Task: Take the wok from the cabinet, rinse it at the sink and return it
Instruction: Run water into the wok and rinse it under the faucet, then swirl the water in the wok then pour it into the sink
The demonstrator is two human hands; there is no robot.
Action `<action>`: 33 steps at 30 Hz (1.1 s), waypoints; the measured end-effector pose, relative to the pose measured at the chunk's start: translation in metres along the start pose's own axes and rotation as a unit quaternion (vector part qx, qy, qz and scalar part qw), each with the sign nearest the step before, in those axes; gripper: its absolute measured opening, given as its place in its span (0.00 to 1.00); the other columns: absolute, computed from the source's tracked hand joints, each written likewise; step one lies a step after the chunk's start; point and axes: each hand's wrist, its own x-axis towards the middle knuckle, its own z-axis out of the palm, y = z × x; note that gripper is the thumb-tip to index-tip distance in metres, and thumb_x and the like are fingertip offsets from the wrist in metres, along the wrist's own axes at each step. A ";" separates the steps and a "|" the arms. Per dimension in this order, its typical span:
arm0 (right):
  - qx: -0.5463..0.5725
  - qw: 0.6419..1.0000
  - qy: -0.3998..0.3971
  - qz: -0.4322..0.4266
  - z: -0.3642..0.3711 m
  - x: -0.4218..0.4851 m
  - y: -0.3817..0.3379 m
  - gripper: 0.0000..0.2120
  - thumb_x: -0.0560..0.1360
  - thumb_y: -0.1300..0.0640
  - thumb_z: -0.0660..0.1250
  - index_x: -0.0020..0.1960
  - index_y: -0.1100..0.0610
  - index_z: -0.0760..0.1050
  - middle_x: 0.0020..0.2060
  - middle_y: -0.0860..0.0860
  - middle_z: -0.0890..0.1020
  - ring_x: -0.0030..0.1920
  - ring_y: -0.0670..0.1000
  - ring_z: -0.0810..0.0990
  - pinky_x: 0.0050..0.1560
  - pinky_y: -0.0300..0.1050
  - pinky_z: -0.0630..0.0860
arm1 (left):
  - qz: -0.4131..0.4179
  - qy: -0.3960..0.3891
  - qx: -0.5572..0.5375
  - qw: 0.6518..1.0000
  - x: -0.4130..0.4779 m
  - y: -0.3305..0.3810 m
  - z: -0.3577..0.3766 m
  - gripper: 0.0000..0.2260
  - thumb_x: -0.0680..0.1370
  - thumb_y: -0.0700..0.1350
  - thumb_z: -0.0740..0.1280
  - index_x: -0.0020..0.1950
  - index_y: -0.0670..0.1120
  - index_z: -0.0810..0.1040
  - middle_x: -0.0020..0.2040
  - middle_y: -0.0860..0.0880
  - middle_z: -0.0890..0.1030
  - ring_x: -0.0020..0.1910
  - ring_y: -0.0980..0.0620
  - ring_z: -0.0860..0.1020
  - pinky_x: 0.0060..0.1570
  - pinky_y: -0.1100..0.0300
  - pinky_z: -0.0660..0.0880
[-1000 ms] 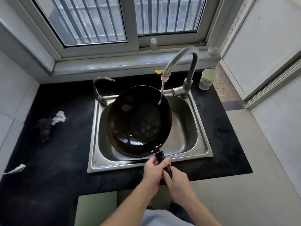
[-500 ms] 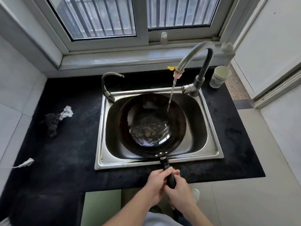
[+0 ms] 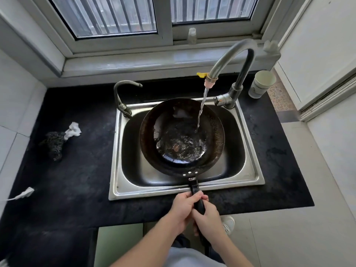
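Fingers [image 3: 195,196] of the left hand [image 3: 183,208] and the right hand [image 3: 210,216] are wrapped round the smooth black handle [image 3: 194,186], the left one nearer the pan. From them the wok [image 3: 215,132] is stretched straight ahead, over the steel sink [image 3: 115,151] beneath the curved tap [image 3: 231,54]. Water [image 3: 181,149] is pooled in its dark, round, rough-walled hollow.

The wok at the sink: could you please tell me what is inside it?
A shallow pool of water lies in the wok, fed by the stream from the faucet. Reflections and ripples hide the wok's bottom, so any residue cannot be judged.
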 end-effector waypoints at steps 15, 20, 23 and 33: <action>-0.239 0.963 0.049 -0.116 -0.157 0.096 -0.083 0.14 0.79 0.45 0.65 0.53 0.55 0.79 0.46 0.49 0.83 0.49 0.51 0.80 0.56 0.51 0.78 | -0.004 0.058 -0.087 0.995 -0.005 -0.006 0.014 0.10 0.80 0.43 0.67 0.53 0.35 0.79 0.44 0.41 0.81 0.41 0.45 0.83 0.44 0.50 0.80; -0.253 0.947 0.089 -0.175 -0.181 0.142 -0.131 0.17 0.76 0.40 0.66 0.50 0.53 0.79 0.44 0.49 0.84 0.49 0.54 0.83 0.56 0.54 0.79 | 0.003 0.103 -0.148 0.984 -0.005 -0.010 0.028 0.08 0.80 0.42 0.66 0.47 0.38 0.80 0.38 0.44 0.80 0.35 0.48 0.80 0.41 0.52 0.80; -0.226 0.945 0.135 -0.193 -0.178 0.166 -0.156 0.21 0.69 0.31 0.64 0.46 0.49 0.77 0.40 0.47 0.85 0.44 0.55 0.85 0.52 0.56 0.82 | 0.016 0.125 -0.160 0.979 -0.007 -0.009 0.036 0.07 0.80 0.41 0.66 0.47 0.38 0.79 0.37 0.45 0.79 0.32 0.51 0.77 0.37 0.55 0.79; -0.262 0.913 0.217 -0.226 -0.167 0.195 -0.197 0.17 0.74 0.39 0.67 0.47 0.54 0.79 0.40 0.51 0.80 0.48 0.59 0.82 0.45 0.49 0.74 | 0.034 0.179 -0.136 0.974 -0.010 -0.008 0.045 0.08 0.80 0.41 0.66 0.48 0.36 0.79 0.37 0.45 0.79 0.30 0.52 0.75 0.31 0.59 0.75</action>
